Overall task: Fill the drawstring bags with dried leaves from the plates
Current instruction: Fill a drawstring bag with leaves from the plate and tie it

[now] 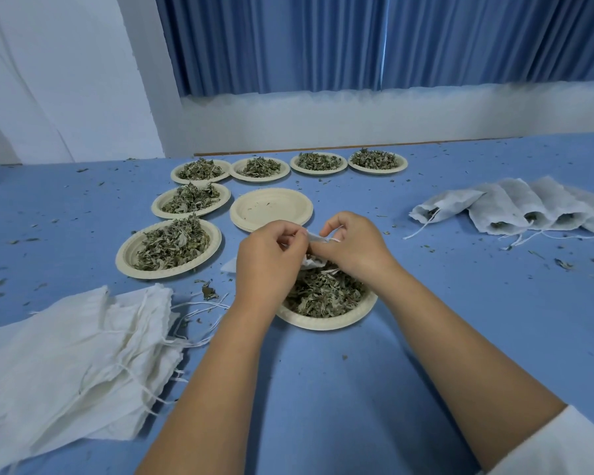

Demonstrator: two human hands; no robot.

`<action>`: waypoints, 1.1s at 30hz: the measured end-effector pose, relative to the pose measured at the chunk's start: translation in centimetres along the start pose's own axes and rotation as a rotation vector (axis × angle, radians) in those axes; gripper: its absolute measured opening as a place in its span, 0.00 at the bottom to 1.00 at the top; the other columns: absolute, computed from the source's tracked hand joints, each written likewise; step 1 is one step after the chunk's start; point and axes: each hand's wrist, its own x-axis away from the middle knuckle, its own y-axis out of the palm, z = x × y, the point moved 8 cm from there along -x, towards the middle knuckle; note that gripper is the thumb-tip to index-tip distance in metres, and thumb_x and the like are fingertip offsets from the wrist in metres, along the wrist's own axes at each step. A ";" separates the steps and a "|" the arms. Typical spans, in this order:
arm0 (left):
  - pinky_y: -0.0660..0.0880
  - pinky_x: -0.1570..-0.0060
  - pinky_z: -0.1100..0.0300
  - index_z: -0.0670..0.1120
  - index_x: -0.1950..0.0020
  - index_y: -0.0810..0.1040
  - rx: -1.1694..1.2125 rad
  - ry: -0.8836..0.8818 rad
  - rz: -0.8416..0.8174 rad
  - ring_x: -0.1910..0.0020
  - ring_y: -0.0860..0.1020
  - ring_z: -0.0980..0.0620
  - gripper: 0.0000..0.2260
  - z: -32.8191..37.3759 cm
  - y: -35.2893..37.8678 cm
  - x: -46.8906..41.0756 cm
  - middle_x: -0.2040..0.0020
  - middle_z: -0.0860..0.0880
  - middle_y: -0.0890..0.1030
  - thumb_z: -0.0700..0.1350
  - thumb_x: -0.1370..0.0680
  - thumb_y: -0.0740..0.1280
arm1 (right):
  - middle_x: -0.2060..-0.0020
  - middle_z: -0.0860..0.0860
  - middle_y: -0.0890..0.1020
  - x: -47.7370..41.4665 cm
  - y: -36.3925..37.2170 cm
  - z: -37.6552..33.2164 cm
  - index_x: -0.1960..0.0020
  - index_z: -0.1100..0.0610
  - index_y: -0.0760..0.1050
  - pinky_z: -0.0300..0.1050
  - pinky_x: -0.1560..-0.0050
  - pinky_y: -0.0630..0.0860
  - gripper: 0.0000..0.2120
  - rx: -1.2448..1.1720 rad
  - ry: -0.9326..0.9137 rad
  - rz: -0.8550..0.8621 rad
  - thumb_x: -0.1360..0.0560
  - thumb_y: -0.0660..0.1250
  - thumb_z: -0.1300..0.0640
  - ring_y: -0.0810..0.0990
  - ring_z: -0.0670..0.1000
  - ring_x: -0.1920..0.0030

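A small white drawstring bag [312, 260] is held between both my hands, just above a cream paper plate [326, 322] heaped with dried leaves [323, 293]. My left hand [270, 260] pinches the bag's left edge with curled fingers. The bag's right edge and its string are pinched by my right hand [352, 246]. Most of the bag is hidden behind my hands.
Several more plates of dried leaves [170, 248] stand to the left and along the back, beside a stack of bare plates [271, 209]. A pile of flat white bags [72, 358] lies near left. Several filled bags [515, 209] lie at the right. Leaf crumbs dot the blue table.
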 end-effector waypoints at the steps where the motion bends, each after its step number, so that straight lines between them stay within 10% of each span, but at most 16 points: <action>1: 0.71 0.65 0.71 0.59 0.62 0.80 -0.004 -0.009 0.022 0.64 0.78 0.64 0.10 -0.1 -0.3 -0.1 0.66 0.59 0.81 0.45 0.25 0.69 | 0.67 0.47 0.77 0.0 0.0 -0.1 0.56 0.52 0.75 0.38 0.70 0.66 0.12 -0.009 -0.004 -0.018 0.32 0.78 0.53 0.74 0.44 0.69; 9: 0.70 0.66 0.73 0.59 0.61 0.78 -0.021 -0.065 0.107 0.62 0.78 0.64 0.08 -0.6 -1.5 -0.2 0.65 0.60 0.80 0.46 0.24 0.68 | 0.61 0.42 0.76 0.5 -1.3 -2.2 0.60 0.45 0.74 0.28 0.64 0.66 0.12 0.115 -0.250 0.074 0.31 0.76 0.55 0.72 0.32 0.64; 16: 0.69 0.66 0.75 0.61 0.64 0.76 -0.006 -0.065 0.108 0.62 0.77 0.67 0.13 -0.5 -1.6 -0.2 0.66 0.61 0.80 0.45 0.24 0.68 | 0.59 0.44 0.70 1.7 -0.4 -4.0 0.53 0.47 0.84 0.46 0.52 0.74 0.04 0.256 -0.436 0.071 0.26 0.72 0.54 0.71 0.45 0.53; 33: 0.72 0.62 0.69 0.60 0.63 0.77 -0.013 -0.022 0.049 0.61 0.78 0.63 0.13 -0.3 -0.8 -0.2 0.65 0.58 0.81 0.43 0.24 0.67 | 0.28 0.50 0.66 1.8 1.7 -3.3 0.42 0.47 0.82 0.47 0.30 0.57 0.15 0.388 -0.404 -0.086 0.22 0.60 0.56 0.56 0.52 0.28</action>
